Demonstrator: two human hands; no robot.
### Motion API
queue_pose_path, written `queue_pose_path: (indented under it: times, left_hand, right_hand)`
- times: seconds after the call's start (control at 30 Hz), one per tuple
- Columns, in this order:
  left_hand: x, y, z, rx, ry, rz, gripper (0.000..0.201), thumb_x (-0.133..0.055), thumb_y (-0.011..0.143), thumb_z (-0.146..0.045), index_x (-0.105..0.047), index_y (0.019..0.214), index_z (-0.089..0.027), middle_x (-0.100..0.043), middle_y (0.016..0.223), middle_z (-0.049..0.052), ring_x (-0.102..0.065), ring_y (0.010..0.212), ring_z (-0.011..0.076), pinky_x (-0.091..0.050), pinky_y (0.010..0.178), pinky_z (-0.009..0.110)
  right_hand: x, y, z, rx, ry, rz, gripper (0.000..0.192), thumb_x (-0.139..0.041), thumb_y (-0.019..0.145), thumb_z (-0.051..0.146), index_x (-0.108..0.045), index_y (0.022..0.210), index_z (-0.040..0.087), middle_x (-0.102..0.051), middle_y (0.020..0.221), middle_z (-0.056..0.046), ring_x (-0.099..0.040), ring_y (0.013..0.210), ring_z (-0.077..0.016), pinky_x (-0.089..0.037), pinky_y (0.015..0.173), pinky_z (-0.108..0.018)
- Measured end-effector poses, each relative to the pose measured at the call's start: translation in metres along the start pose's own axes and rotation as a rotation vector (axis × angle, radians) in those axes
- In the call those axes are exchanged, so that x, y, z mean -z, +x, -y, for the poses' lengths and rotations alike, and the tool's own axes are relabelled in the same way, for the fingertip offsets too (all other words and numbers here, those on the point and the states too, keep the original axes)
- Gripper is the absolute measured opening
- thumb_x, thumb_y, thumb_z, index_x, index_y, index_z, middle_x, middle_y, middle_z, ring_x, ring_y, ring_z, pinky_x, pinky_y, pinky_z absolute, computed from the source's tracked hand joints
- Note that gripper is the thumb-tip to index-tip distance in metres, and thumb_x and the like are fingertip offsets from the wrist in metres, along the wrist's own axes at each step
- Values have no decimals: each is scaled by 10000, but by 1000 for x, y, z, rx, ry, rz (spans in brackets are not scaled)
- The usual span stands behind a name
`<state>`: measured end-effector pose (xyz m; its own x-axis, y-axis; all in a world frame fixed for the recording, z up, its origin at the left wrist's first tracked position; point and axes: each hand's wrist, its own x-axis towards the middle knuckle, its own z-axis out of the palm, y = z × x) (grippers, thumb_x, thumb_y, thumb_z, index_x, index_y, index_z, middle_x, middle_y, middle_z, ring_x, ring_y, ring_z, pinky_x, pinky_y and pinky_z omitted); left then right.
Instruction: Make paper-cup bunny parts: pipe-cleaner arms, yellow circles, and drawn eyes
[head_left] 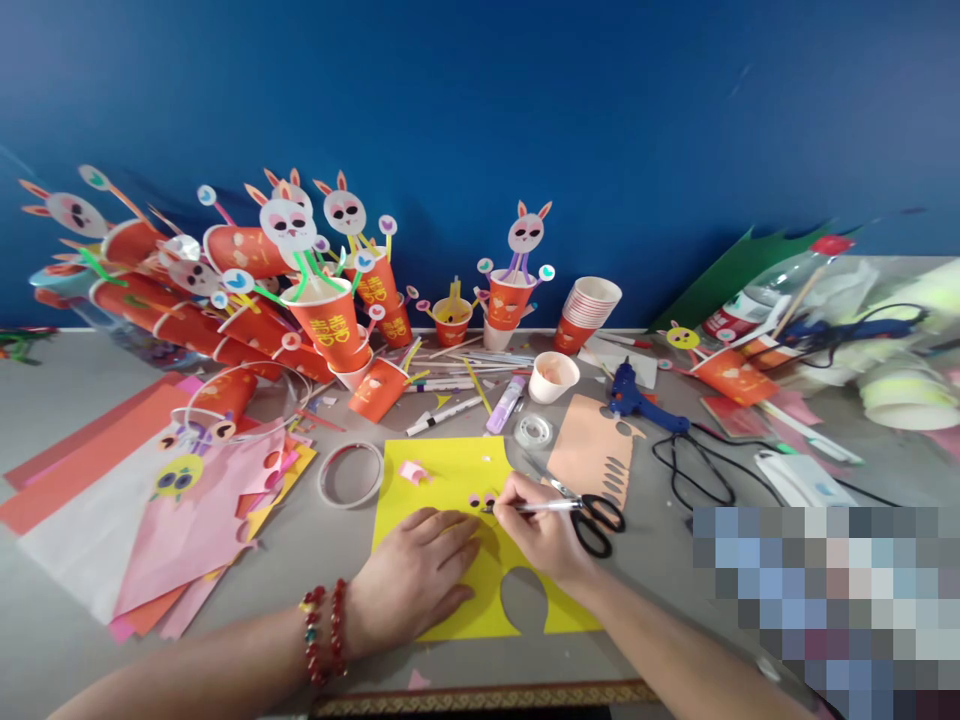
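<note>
The left hand (416, 575) is lying flat, fingers spread, pinning a smooth yellow paper sheet (450, 480) (one rounded cutout) to the grey table (315, 540); the right hand (540, 530) is pinching a slim silver pen (536, 507) beside black-handled scissors (596, 515).

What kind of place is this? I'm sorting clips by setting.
Probably a craft table in a classroom or workshop: rows of orange paper-cup rabbits, loose coloured paper sheets, a blue glue gun and scissors surround the yellow sheet.
</note>
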<state>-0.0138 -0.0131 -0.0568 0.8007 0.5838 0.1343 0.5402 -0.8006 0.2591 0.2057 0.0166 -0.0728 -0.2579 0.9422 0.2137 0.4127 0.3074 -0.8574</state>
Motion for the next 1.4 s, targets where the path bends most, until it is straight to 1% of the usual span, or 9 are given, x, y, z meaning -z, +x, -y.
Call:
queue_pose_path:
  times: [0.3, 0.5, 0.73, 0.97, 1.2, 1.4]
  left_hand:
    - [-1, 0, 0, -3, -5, -9, 359, -504, 970, -341, -560, 1274, -159, -612, 1361, 91, -556, 1231, 276, -466, 1005, 433]
    - [1, 0, 0, -5, -10, -13, 354, -510, 967, -330, -560, 1271, -156, -618, 1350, 103, -563, 1221, 275, -477, 997, 437]
    - [1, 0, 1, -2, -12, -12, 348, -525, 962, -324, -559, 1267, -160, -615, 1357, 89, -562, 1225, 273, -475, 1004, 439]
    - [1, 0, 0, -3, -11, 7, 371, -529, 958, -330, -548, 1282, -151, -606, 1367, 93, -552, 1234, 281, -473, 1005, 444]
    - [1, 0, 0, -4, -14, -18, 353, -523, 960, -321, -555, 1273, -161, -619, 1342, 108, -561, 1222, 272, -474, 1003, 432]
    - [1, 0, 1, -4, -14, -8, 364, -528, 960, -331, -551, 1281, -162, -616, 1348, 100, -561, 1225, 277, -473, 1008, 433]
  right_hand:
    - [0, 1, 1, 5, -37, 21, 230, -518, 866, 156, -411, 673, 216, -426, 570, 63, -408, 510, -102, -313, 515, -231]
    - [0, 2, 2, 2, -40, -14, 226, -519, 861, 161, -424, 663, 216, -452, 569, 57, -422, 520, -109, -326, 521, -231]
    - [1, 0, 3, 6, -2, -31, 219, -518, 864, 158, -434, 670, 217, -461, 577, 53, -419, 516, -109, -330, 512, -228]
    - [1, 1, 3, -1, -19, -17, 223, -524, 855, 157, -426, 664, 216, -432, 566, 58, -407, 513, -108, -318, 506, -227]
    - [0, 0, 2, 8, -31, -11, 222, -524, 852, 155, -424, 663, 218, -432, 565, 60, -409, 512, -108, -319, 505, -230]
    - [0, -1, 1, 10, -15, -3, 223, -520, 841, 136, -421, 658, 216, -419, 565, 63, -400, 519, -106, -310, 512, -234]
